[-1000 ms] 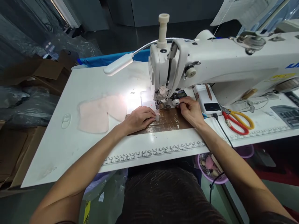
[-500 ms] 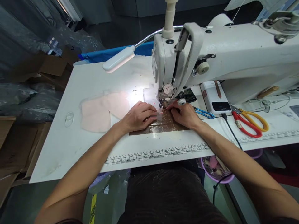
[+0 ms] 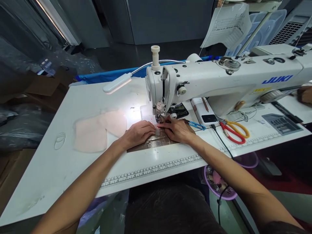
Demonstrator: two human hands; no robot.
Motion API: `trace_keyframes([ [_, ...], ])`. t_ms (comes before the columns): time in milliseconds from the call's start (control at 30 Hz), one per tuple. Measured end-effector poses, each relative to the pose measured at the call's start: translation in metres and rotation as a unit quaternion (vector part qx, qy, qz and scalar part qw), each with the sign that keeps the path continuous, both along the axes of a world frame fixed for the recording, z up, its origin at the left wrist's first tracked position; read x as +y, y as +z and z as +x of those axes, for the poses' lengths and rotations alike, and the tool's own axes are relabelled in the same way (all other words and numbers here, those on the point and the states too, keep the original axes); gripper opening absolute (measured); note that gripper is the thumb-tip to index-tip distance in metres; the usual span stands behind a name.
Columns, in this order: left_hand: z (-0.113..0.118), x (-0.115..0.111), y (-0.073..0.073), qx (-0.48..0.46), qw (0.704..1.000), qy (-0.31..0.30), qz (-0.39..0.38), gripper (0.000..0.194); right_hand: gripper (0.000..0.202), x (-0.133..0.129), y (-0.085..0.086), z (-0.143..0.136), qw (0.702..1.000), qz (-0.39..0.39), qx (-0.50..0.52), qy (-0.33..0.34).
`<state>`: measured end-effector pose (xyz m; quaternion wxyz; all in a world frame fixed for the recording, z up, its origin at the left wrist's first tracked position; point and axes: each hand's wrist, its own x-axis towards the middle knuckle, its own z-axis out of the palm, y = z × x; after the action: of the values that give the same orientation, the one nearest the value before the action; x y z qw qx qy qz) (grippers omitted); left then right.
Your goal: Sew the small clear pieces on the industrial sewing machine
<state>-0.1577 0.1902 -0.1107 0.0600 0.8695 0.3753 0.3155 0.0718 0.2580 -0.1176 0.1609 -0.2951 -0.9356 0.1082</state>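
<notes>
A white sewing machine (image 3: 195,81) has its presser foot (image 3: 159,119) low over a brown, shiny sheet (image 3: 156,143) on the table. A small pale translucent strip (image 3: 157,131) lies in front of the foot, between my hands. My left hand (image 3: 140,132) rests on the sheet at the strip's left side, fingers extended and lying flat. On the right, my right hand (image 3: 177,130) has its index finger and thumb closed at the strip, right by the foot. My fingertips partly hide the strip, and the needle point is too small to make out.
Pale pink fabric pieces (image 3: 90,133) lie left on the white table (image 3: 48,182). To the right are blue thread snips (image 3: 197,125), a white power bank (image 3: 203,112) with a cable, and red-and-yellow scissors (image 3: 234,130). A lamp (image 3: 118,83) lights the foot.
The head view has shifted, showing more of the machine's right side. My right hand's fingertips have moved left in front of the presser foot, closer to my left hand.
</notes>
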Motion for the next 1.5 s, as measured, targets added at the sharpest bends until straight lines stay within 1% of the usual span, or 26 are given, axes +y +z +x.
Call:
trace_keyframes([
  [133, -0.001, 0.0, 0.001, -0.004, 1.0, -0.011, -0.002, 0.013, 0.035, 0.0, 0.001, 0.001, 1.0, -0.014, 0.011, 0.003],
  [200, 0.0, 0.0, 0.0, -0.009, 1.0, -0.011, -0.003, 0.013, 0.036, 0.0, 0.002, 0.001, 0.999, -0.036, 0.032, -0.002],
  [267, 0.0, -0.001, 0.0, -0.008, 1.0, -0.003, -0.007, 0.014, 0.037, 0.002, 0.001, 0.002, 0.994, -0.081, 0.079, -0.009],
  [333, 0.001, -0.001, 0.0, -0.001, 1.0, 0.003, -0.008, 0.016, 0.038, 0.005, 0.0, 0.003, 0.981, -0.13, 0.143, -0.023],
  [433, 0.001, -0.002, -0.001, 0.014, 1.0, 0.008, 0.0, 0.019, 0.031, 0.01, -0.002, 0.003, 0.963, -0.16, 0.211, -0.059],
  [533, 0.001, -0.002, -0.003, 0.03, 0.999, 0.016, 0.019, 0.02, 0.024, 0.014, -0.003, 0.004, 0.958, -0.155, 0.224, -0.092],
  [633, 0.002, -0.002, -0.004, 0.036, 0.999, 0.02, 0.025, 0.021, 0.024, 0.013, -0.002, 0.003, 0.957, -0.143, 0.225, -0.112],
  [700, 0.003, -0.001, -0.003, 0.041, 0.999, 0.021, 0.027, 0.022, 0.026, 0.01, -0.001, 0.003, 0.961, -0.131, 0.225, -0.094],
  [767, 0.003, -0.001, -0.003, 0.044, 0.998, 0.021, 0.033, 0.021, 0.03, 0.006, 0.0, 0.002, 0.968, -0.126, 0.211, -0.053],
  [867, 0.003, -0.001, -0.002, 0.042, 0.998, 0.022, 0.034, 0.021, 0.036, 0.002, -0.001, 0.003, 0.981, -0.118, 0.153, -0.009],
  [1000, 0.004, -0.001, -0.003, 0.037, 0.998, 0.024, 0.04, 0.021, 0.039, 0.003, -0.004, 0.005, 0.99, -0.096, 0.1, 0.002],
  [1100, 0.004, -0.001, -0.004, 0.043, 0.997, 0.026, 0.051, 0.019, 0.04, 0.004, -0.004, 0.005, 0.99, -0.093, 0.106, 0.005],
  [1167, 0.004, -0.001, -0.004, 0.05, 0.996, 0.029, 0.063, 0.018, 0.039, 0.004, -0.003, 0.005, 0.986, -0.101, 0.129, 0.005],
  [1233, 0.004, 0.0, -0.004, 0.055, 0.996, 0.025, 0.072, 0.017, 0.038, 0.005, -0.002, 0.004, 0.979, -0.12, 0.165, -0.01],
  [1367, 0.003, 0.0, -0.005, 0.065, 0.996, 0.021, 0.051, 0.019, 0.03, 0.009, -0.002, 0.004, 0.96, -0.128, 0.236, -0.079],
  [1500, 0.002, 0.0, -0.007, 0.067, 0.997, 0.029, 0.039, 0.02, 0.027, 0.009, -0.001, 0.003, 0.959, -0.116, 0.239, -0.095],
])
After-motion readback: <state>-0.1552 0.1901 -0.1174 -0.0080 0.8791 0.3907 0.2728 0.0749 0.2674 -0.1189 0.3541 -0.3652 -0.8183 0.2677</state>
